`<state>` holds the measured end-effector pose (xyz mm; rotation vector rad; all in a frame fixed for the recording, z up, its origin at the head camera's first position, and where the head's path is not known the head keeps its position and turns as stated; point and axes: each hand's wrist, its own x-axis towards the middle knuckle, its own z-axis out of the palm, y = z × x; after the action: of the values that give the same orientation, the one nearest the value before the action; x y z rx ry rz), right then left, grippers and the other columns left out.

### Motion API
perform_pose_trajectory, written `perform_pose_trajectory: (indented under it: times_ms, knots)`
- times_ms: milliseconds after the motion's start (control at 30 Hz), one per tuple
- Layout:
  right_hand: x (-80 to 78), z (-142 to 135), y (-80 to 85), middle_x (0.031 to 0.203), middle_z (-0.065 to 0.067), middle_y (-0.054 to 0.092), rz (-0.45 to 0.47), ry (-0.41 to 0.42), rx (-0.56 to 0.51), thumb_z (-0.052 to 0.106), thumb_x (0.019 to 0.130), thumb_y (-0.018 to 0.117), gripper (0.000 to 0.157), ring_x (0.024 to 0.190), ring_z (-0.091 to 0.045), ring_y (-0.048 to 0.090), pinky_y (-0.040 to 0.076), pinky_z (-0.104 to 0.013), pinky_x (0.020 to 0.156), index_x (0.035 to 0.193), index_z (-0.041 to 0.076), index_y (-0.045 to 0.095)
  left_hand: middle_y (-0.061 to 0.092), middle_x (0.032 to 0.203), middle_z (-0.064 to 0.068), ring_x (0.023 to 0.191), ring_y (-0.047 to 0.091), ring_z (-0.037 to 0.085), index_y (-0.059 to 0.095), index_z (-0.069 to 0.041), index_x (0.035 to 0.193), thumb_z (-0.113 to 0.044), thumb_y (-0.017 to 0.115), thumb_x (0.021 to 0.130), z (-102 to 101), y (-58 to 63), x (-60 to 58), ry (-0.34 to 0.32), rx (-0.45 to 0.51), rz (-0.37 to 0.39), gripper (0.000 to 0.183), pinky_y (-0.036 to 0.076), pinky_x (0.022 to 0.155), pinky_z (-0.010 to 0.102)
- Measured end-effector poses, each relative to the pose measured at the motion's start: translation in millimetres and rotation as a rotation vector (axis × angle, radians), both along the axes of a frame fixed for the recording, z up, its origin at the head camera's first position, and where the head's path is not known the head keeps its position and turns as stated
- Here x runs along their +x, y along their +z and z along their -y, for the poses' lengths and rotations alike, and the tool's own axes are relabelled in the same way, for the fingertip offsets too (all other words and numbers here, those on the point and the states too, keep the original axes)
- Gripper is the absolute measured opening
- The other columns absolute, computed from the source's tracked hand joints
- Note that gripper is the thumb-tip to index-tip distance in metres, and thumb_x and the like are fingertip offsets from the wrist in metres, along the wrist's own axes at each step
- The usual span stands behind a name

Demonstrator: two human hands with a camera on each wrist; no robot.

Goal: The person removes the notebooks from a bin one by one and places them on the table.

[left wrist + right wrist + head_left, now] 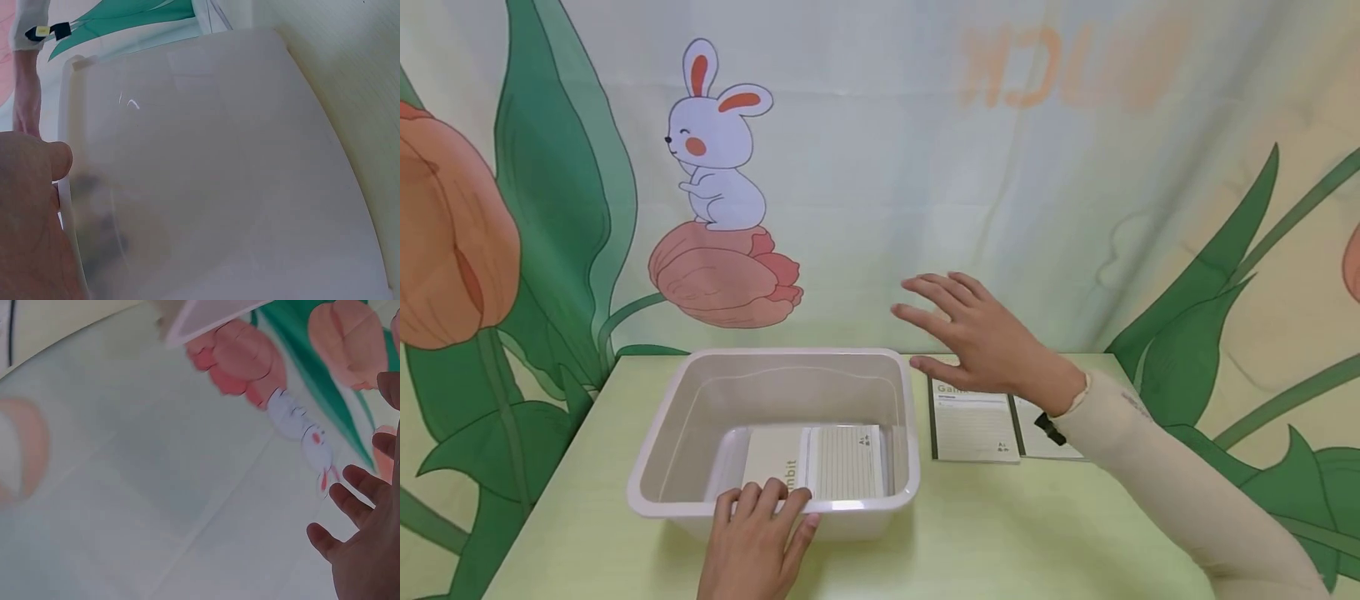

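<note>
A translucent white plastic bin (pixel 658 433) stands on the pale green table (pixel 1000 533). A cream booklet (pixel 823 462) with a lined cover lies flat on its floor. My left hand (pixel 758 533) holds the bin's near rim, fingers hooked over the edge. In the left wrist view its thumb (pixel 44 169) presses the bin wall (pixel 219 175) from outside. My right hand (pixel 973 333) hovers in the air beyond the bin's right side, fingers spread and holding nothing; in the right wrist view its fingers (pixel 350 506) are splayed against the backdrop.
Two more booklets (pixel 973 427) (pixel 1047 440) lie side by side on the table right of the bin, under my right wrist. A printed cloth backdrop with a rabbit (pixel 718 142) and tulips hangs right behind the table's far edge.
</note>
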<state>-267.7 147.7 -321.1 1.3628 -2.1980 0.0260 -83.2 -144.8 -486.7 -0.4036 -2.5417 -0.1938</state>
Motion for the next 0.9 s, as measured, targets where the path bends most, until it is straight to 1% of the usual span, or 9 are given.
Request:
perform_pose_trajectory:
  times_ms: [33,133,200,300,400,567,733,900]
  knots:
    - [2.0,8.2,0.4,0.151,-0.008,0.042,0.014,0.02,0.004,0.05,0.096,0.053,0.057,0.141,-0.026,0.038,0.031,-0.048,0.115,0.145,0.021,0.046,0.055,0.094,-0.002,0.084,0.047,0.02,0.065,-0.022,0.108,-0.049,0.042,0.101,0.1,0.1,0.5,0.002,-0.002,0.005,0.036,0.037,0.088,0.044]
    - [7.7,32.8,1.9,0.153,-0.006,0.04,0.095,0.061,0.016,0.051,0.097,0.051,0.057,0.141,-0.025,0.038,0.033,-0.045,0.115,0.146,0.022,0.044,0.055,0.094,-0.003,0.084,0.047,0.02,0.065,-0.022,0.108,-0.048,0.044,0.101,0.6,-0.1,1.5,0.006,-0.005,0.012,0.034,0.037,0.088,0.044]
    - [11.5,48.4,3.3,0.153,-0.004,0.039,0.149,0.081,0.024,0.052,0.097,0.05,0.058,0.142,-0.024,0.037,0.034,-0.044,0.115,0.147,0.023,0.041,0.055,0.095,-0.002,0.085,0.047,0.02,0.065,-0.022,0.109,-0.048,0.044,0.101,1.1,-0.1,1.6,0.004,-0.003,0.015,0.034,0.036,0.088,0.044]
    - [13.6,71.3,3.2,0.154,-0.003,0.038,0.199,0.111,0.049,0.054,0.098,0.048,0.06,0.143,-0.022,0.036,0.032,-0.042,0.117,0.149,0.025,0.039,0.055,0.095,-0.002,0.086,0.047,0.02,0.065,-0.023,0.109,-0.049,0.042,0.101,1.4,0.6,1.2,0.004,-0.004,0.021,0.035,0.036,0.089,0.045]
    - [12.4,91.5,0.6,0.156,-0.002,0.036,0.263,0.13,0.089,0.054,0.098,0.048,0.062,0.144,-0.02,0.035,0.031,-0.04,0.118,0.151,0.026,0.035,0.055,0.096,-0.002,0.087,0.048,0.02,0.064,-0.023,0.11,-0.048,0.043,0.101,0.8,1.9,1.0,-0.001,-0.007,0.029,0.034,0.036,0.089,0.045]
    - [3.3,121.6,-9.5,0.158,0.001,0.032,0.37,0.13,0.171,0.056,0.098,0.047,0.063,0.145,-0.016,0.032,0.031,-0.037,0.118,0.152,0.029,0.03,0.055,0.096,-0.002,0.087,0.048,0.021,0.064,-0.023,0.11,-0.047,0.043,0.102,1.7,2.7,0.9,-0.011,-0.006,0.024,0.033,0.037,0.09,0.046]
    - [-4.2,148.0,-26.0,0.159,0.003,0.028,0.399,0.117,0.313,0.055,0.098,0.047,0.064,0.147,-0.016,0.028,0.032,-0.039,0.117,0.154,0.032,0.026,0.055,0.096,-0.001,0.087,0.049,0.021,0.064,-0.023,0.108,-0.048,0.04,0.102,3.8,3.0,0.6,-0.013,-0.007,0.017,0.035,0.037,0.089,0.046]
    - [-8.9,170.1,-49.3,0.16,0.003,0.027,0.366,0.118,0.481,0.052,0.099,0.048,0.065,0.148,-0.017,0.027,0.035,-0.04,0.115,0.155,0.033,0.021,0.055,0.095,-0.001,0.086,0.049,0.022,0.063,-0.022,0.108,-0.048,0.039,0.103,4.9,3.1,0.5,-0.022,-0.009,0.01,0.035,0.037,0.088,0.046]
